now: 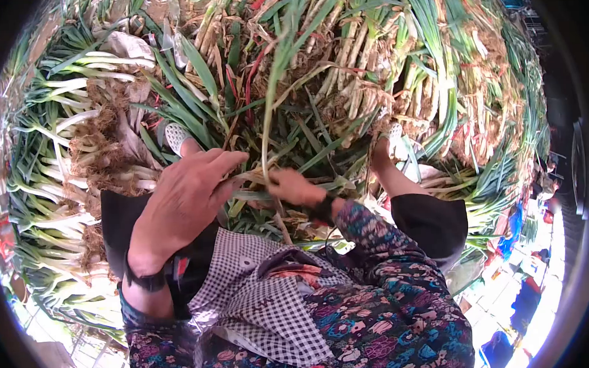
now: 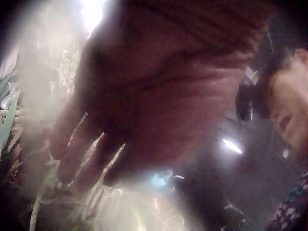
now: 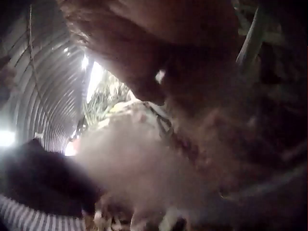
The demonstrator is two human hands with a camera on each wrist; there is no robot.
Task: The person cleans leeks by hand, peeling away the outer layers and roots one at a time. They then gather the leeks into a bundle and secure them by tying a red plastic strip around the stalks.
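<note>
Brown-skinned onions in a big heap [image 1: 362,71] fill the ground ahead of me, and off to my left runs a row of white-stemmed onions [image 1: 57,173], roots turned inward. Up in front of that heap, near upright, goes one long green onion [image 1: 268,113], its pale lower stem right there between my hands! My left hand [image 1: 188,197] spreads beside it, and whether thumb and forefinger pinch anything I can't tell. My right hand [image 1: 296,187], though, has it, fingers curled in a narrow grip low on the stem. Good place: this should be light, firm down at the white, floppy and easily creased up in the leaves, maybe slick if damp. And there, between my hands, a small pale strip [image 1: 250,176], likely soft, quick to tear.
</note>
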